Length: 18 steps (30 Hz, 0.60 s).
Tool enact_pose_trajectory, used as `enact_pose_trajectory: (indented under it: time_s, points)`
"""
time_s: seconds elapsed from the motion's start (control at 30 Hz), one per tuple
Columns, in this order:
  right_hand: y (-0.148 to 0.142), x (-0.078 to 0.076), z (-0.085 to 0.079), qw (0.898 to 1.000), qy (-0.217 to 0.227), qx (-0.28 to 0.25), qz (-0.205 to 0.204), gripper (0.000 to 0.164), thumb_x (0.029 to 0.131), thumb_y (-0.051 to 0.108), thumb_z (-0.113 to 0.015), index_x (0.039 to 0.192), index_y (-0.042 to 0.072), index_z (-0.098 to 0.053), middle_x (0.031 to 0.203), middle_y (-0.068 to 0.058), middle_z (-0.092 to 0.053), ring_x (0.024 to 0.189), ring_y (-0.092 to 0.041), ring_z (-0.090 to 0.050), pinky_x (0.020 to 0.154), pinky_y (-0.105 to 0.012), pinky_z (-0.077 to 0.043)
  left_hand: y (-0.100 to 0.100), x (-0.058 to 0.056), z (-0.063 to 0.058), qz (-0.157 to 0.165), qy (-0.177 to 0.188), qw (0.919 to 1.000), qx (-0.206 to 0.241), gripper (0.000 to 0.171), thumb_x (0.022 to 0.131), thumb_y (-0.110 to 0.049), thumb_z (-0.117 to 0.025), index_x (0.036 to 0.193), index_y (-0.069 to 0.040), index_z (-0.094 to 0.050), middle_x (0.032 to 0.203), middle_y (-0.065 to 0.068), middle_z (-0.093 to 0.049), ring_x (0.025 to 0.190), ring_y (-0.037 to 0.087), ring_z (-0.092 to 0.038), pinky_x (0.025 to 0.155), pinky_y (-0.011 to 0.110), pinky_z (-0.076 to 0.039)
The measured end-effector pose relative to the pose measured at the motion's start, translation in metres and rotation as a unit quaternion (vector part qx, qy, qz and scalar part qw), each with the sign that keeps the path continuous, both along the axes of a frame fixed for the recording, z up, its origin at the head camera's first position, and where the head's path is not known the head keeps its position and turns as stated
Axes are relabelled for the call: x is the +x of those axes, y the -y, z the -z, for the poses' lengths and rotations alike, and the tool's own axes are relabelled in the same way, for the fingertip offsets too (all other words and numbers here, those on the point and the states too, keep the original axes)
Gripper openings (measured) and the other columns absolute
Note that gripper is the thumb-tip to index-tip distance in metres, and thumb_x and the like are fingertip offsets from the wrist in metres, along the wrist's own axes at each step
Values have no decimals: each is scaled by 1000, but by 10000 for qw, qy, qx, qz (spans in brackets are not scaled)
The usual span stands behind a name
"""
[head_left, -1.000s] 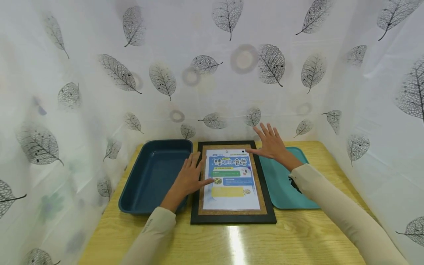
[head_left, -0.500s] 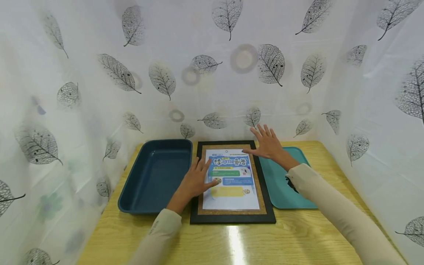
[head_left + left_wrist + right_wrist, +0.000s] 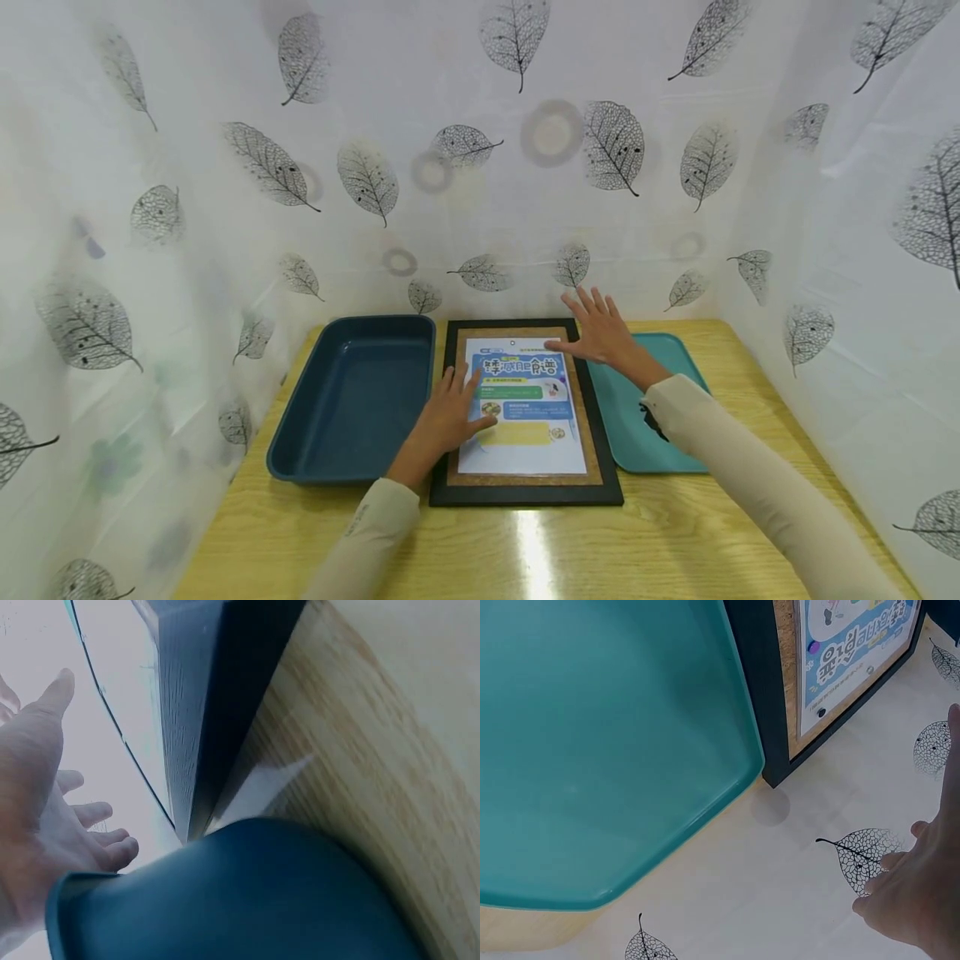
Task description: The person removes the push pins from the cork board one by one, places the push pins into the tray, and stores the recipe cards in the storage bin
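A cork board (image 3: 594, 467) in a black frame lies on the table, with a printed sheet (image 3: 525, 460) of blue, green and yellow blocks on it. My left hand (image 3: 442, 419), fingers spread, hovers over the board's left side. The left wrist view has the same hand (image 3: 52, 802) with loosely bent fingers, apart from the frame (image 3: 187, 697). Over the board's upper right corner is my right hand (image 3: 603, 335), fingers spread and holding nothing. In the right wrist view a purple pushpin (image 3: 814, 647) and a black pushpin (image 3: 821, 712) show on the sheet.
To the board's left stands a deep dark blue basin (image 3: 277, 450), close beside the frame. A flat teal tray (image 3: 633, 442) lies on its right, partly beneath my right forearm. White leaf-print curtains (image 3: 480, 208) enclose the wooden table (image 3: 465, 550) at the back and sides.
My left hand has shifted right and slightly toward me, further over the sheet. My right hand has drifted a little left. The board, basin and tray have stayed in place.
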State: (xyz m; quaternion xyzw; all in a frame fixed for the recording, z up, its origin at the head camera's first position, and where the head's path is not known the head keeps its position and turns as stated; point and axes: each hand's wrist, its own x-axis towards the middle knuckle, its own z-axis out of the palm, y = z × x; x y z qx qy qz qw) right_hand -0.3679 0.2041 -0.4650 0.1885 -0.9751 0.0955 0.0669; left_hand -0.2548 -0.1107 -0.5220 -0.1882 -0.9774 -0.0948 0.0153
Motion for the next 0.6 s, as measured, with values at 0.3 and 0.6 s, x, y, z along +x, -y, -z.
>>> enact_pose_trajectory:
  time_s: [0.3,0.6]
  points:
    - [6,2,8,9997,46,-238,-93,109,84,70,-70,165,10,-28,169,-25,-20,156,-49,-11,124,-64,-6,-9,1,8,-185,103,9998,-30,90,98,-62,-61,164,-9,-30,169,23,-22,154,47,-23,121,57,-31]
    - [10,0,14,9996,171,-174,-144,106,87,64,-71,166,11,-24,170,-24,-18,156,-47,-11,125,-63,-7,-15,4,10,-284,271,9992,123,87,100,-57,-61,164,-7,-30,168,24,-23,154,47,-21,123,55,-27]
